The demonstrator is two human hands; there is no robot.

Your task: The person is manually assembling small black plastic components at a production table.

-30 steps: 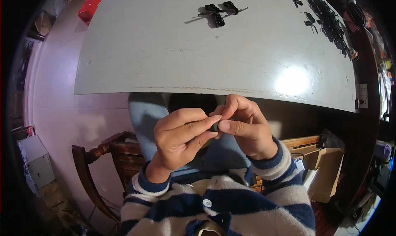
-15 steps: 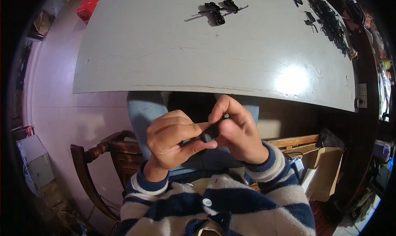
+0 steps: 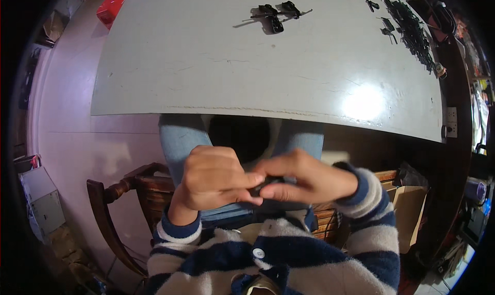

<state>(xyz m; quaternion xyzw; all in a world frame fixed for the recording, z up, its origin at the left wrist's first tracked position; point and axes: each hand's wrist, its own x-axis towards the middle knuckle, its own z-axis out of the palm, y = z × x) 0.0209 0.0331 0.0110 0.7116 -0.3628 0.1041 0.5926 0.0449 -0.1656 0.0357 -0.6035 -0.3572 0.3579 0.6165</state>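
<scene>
Over my lap, just in front of the table's near edge, my two hands meet around a small black part [image 3: 272, 182]. My left hand [image 3: 212, 175] is closed, its thumb and fingers pinching the part's left end. From the other side, my right hand [image 3: 309, 176] grips the part between thumb and fingers, slightly smeared by motion. Fingers cover most of the part, so its exact kind cannot be made out. Farther off on the table lies a small group of black pieces with thin rods [image 3: 273, 18], touched by neither hand.
A pale table [image 3: 206, 78] spans the view ahead. At its right edge lies a long heap of thin black pieces [image 3: 410, 35], with a few loose ones beside it. A red object [image 3: 112, 7] is at the far left. A wooden chair [image 3: 116, 192] and a cardboard box [image 3: 412, 212] flank me.
Both hands have lowered slightly. My right hand has turned from upright to reaching in sideways, its forearm shifting outward, while the black part stays between the hands.
</scene>
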